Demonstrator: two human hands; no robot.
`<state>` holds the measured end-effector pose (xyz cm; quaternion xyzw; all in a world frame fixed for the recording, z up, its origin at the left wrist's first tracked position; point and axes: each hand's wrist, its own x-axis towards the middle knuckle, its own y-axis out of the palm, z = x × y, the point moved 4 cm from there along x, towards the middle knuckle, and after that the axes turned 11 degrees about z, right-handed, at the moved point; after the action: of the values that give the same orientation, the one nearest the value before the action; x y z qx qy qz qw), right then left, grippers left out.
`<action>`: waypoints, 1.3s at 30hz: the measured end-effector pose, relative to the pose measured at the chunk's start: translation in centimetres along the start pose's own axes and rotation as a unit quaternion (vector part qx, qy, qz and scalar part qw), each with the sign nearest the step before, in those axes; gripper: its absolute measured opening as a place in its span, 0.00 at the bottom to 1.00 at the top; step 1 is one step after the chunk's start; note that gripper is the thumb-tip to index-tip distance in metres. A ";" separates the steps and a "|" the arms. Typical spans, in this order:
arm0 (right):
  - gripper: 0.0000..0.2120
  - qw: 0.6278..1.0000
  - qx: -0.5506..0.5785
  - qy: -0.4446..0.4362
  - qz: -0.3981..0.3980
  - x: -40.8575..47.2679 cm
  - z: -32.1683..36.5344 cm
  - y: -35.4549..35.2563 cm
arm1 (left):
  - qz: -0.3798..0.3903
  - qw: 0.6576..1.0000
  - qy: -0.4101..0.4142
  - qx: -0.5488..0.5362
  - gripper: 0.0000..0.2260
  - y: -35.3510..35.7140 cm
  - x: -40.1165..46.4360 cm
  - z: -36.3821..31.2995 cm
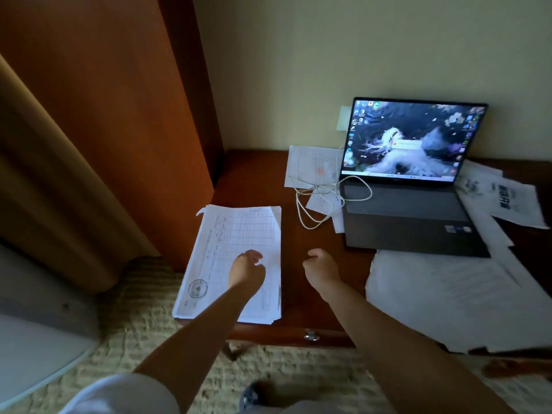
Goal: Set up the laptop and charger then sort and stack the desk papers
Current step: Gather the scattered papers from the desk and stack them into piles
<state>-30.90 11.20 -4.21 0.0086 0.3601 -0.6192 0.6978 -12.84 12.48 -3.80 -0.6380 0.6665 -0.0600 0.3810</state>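
Fingers (254, 258) curled over paper stack (236, 258), laptop (409, 186) far R

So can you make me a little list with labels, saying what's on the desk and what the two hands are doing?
laptop: open, screen lit, at the back right of the desk
charger cable: white, looped left of the laptop, lying over loose sheets
paper stack: neat pile at the desk's front left
loose papers: spread in front of and right of the laptop
left hand: fingers loosely curled, over the paper stack
right hand: fingers curled, over bare desk, holding nothing
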 end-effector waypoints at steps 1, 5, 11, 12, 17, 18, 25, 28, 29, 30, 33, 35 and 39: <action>0.19 1.000 0.005 -0.003 0.004 -0.2 -0.6 -1.0 | -0.001 1.000 0.000 -0.002 0.15 0.8 -0.4 -0.8; 0.18 1.000 -0.001 -0.024 0.007 -1.7 -3.3 -4.9 | -0.002 1.000 -0.004 0.002 0.15 4.8 -2.6 -3.3; 0.17 0.982 -0.159 -0.088 -0.047 -3.9 -9.8 -10.9 | 0.015 1.000 -0.008 0.013 0.14 13.6 -5.9 -6.4; 0.18 0.973 -0.201 -0.100 -0.055 -4.1 -11.2 -12.0 | 0.024 1.000 -0.011 0.006 0.14 15.4 -6.3 -6.8; 0.19 0.953 -0.261 -0.072 -0.135 -4.5 -17.6 -18.0 | 0.062 0.998 -0.025 -0.012 0.14 22.0 -7.6 -8.8; 0.18 0.955 -0.254 -0.057 -0.144 -4.4 -18.4 -18.9 | 0.069 0.997 -0.019 -0.015 0.14 22.8 -7.6 -9.2; 0.15 0.956 -0.246 -0.036 -0.157 -2.3 -20.0 -23.5 | 0.126 0.968 -0.059 -0.207 0.14 28.2 -5.2 -12.5; 0.15 0.954 -0.220 0.021 -0.203 -1.4 -21.0 -26.3 | 0.151 0.937 -0.093 -0.301 0.14 30.2 -3.1 -15.1; 0.14 0.952 -0.217 0.039 -0.213 -1.0 -21.5 -27.3 | 0.163 0.923 -0.102 -0.333 0.14 30.8 -2.6 -16.0; 0.15 0.949 -0.217 0.058 -0.221 -0.6 -21.8 -28.3 | 0.180 0.907 -0.108 -0.364 0.15 31.5 -2.1 -17.1; 0.23 0.943 -0.217 0.103 -0.232 0.9 -22.5 -31.0 | 0.221 0.849 -0.129 -0.463 0.16 33.9 -0.6 -20.1; 0.28 0.942 -0.208 0.122 -0.232 1.8 -23.0 -32.5 | 0.238 0.831 -0.136 -0.484 0.17 35.4 0.0 -22.0; 0.32 0.927 -0.250 0.159 -0.230 2.4 -23.7 -34.3 | 0.240 0.784 -0.162 -0.549 0.16 38.0 0.7 -24.7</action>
<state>-72.50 11.96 -8.09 -0.1511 0.6013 -0.6433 0.4492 -57.78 8.63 -8.29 -0.5591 0.6470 0.5136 0.0710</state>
